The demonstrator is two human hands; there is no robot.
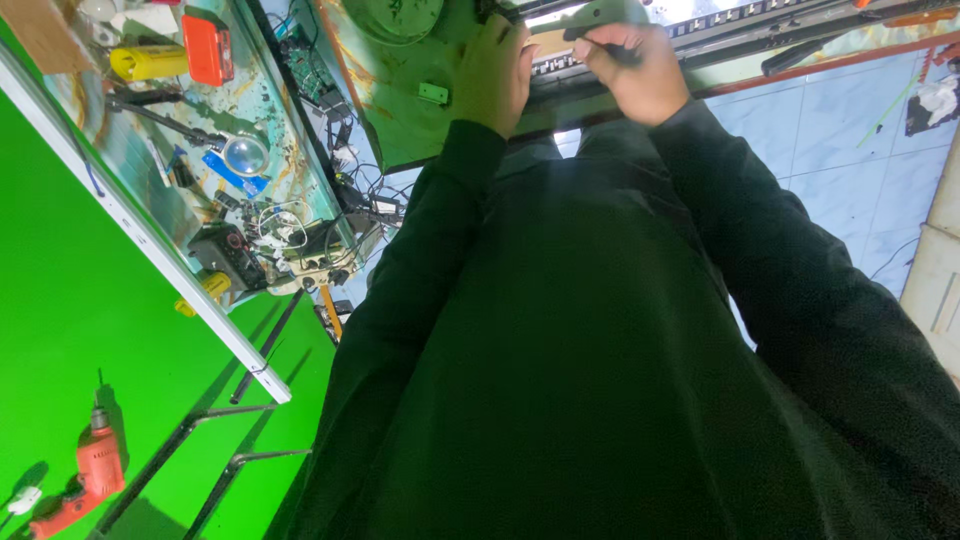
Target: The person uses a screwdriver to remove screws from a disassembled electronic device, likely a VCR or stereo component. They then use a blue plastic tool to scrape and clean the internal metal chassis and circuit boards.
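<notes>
My left hand [490,75] rests with curled fingers on the near edge of a long dark strip-like board [740,28] that lies across a worn green bench [400,110]. Its fingertips are hidden behind the board. My right hand [635,70] is closed around a thin dark tool [618,50], held against the same board beside a pale strip [548,42]. Both hands are close together at the top of the view, and my dark sleeves and torso fill the middle and bottom.
A small green part [433,93] lies on the bench by my left hand. At the left, a cluttered shelf holds an orange box [207,48], a yellow item [148,62], a magnifier [246,155] and tangled wires. An orange drill [95,470] hangs on a green wall. Pale floor tiles [850,140] show at right.
</notes>
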